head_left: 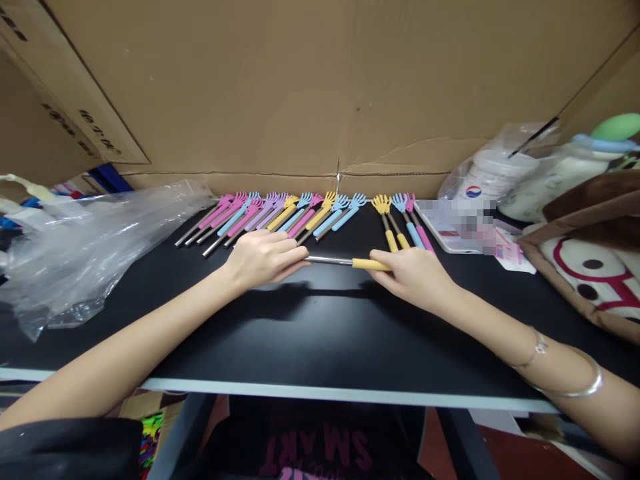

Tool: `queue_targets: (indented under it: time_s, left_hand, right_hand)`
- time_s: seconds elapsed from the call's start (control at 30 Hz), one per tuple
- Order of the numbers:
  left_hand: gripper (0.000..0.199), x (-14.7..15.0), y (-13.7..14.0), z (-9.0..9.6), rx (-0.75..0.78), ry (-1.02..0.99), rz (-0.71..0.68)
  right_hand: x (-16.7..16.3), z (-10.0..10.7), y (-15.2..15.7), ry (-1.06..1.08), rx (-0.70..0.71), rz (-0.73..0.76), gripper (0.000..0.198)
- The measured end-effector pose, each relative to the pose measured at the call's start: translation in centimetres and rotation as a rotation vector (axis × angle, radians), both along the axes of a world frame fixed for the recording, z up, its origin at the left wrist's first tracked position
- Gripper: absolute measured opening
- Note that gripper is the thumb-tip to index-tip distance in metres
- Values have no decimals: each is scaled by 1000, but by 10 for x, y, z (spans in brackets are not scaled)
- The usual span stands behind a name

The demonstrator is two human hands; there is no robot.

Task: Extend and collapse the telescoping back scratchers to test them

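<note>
Stretched level between my hands above the black table is a back scratcher [331, 261] with a thin metal rod and a yellow sleeve. My left hand [267, 257] is closed around its left end, hiding whatever is there. My right hand [417, 273] grips the yellow sleeve at the other end. Behind my left hand lies a slanted row of back scratchers [295, 213] in pink, blue, purple and yellow, their claw heads toward the cardboard. Several more, including a yellow back scratcher [390, 230], lie behind my right hand, claws also pointing away.
A clear plastic bag [100, 247] spreads over the table's left side. On the right are a white phone [443, 230], a bagged white cup [495, 177], a green-topped bottle [565, 173] and a brown bag [595, 253] with a cartoon face. Cardboard [300, 87] walls the back.
</note>
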State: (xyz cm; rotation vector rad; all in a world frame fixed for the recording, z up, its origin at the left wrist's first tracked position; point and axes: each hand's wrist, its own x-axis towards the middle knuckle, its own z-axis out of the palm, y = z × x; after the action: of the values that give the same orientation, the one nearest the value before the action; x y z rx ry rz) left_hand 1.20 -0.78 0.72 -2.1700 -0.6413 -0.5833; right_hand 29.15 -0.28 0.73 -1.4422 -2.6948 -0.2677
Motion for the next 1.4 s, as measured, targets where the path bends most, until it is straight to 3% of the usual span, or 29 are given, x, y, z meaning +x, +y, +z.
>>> queue_targets:
  time_s: [0.2, 0.4, 0.63, 1.03, 1.17, 1.27, 1.4]
  left_hand:
    - [24, -1, -1, 4, 165, 35, -16]
    - [27, 0, 0, 2, 111, 27, -23]
    - [31, 1, 4, -9, -93, -21, -24]
    - [37, 7, 4, -21, -642, -187, 45]
    - [37, 8, 2, -21, -787, -217, 66]
    - [37, 8, 1, -20, -743, -215, 61]
    - [35, 8, 2, -19, -557, -190, 35]
  right_hand:
    - [0, -2, 0, 124, -175, 57, 21]
    - [0, -3, -1, 98, -176, 44, 24]
    - [0, -6, 1, -10, -89, 24, 25]
    - [6, -1, 1, -93, 283, 114, 27]
    - [6, 0, 0, -85, 315, 139, 27]
    - [6, -1, 1, -84, 300, 127, 27]
    - [5, -2, 1, -76, 272, 101, 27]
